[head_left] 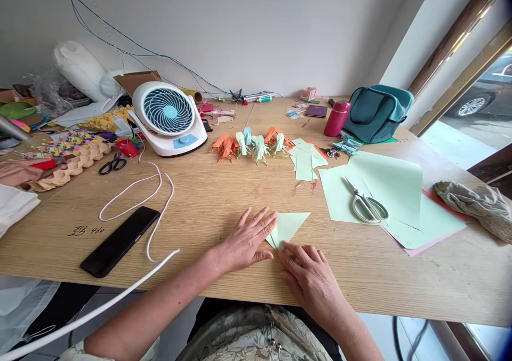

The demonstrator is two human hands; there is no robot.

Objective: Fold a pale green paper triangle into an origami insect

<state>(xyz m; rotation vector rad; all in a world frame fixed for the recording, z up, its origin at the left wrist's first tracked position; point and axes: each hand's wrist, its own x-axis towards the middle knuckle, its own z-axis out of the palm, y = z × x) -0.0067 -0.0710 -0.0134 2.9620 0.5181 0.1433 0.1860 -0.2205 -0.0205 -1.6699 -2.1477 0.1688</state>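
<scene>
A small piece of light green paper [291,225], folded into a triangle, lies on the wooden table [224,190] near its front edge. My left hand [246,241] lies flat with its fingers spread, its fingertips pressing on the paper's left edge. My right hand [310,278] rests just below the paper, with its fingertips touching the lower corner. Neither hand lifts the paper off the table.
White scissors [367,205] lie on large green sheets [384,190] to the right. Folded orange and green paper figures [252,145] stand further back. A black phone [120,241], a white cable [152,201], a desk fan [168,117], black scissors [112,163], a red bottle [336,118] and a teal bag [376,113] stand around.
</scene>
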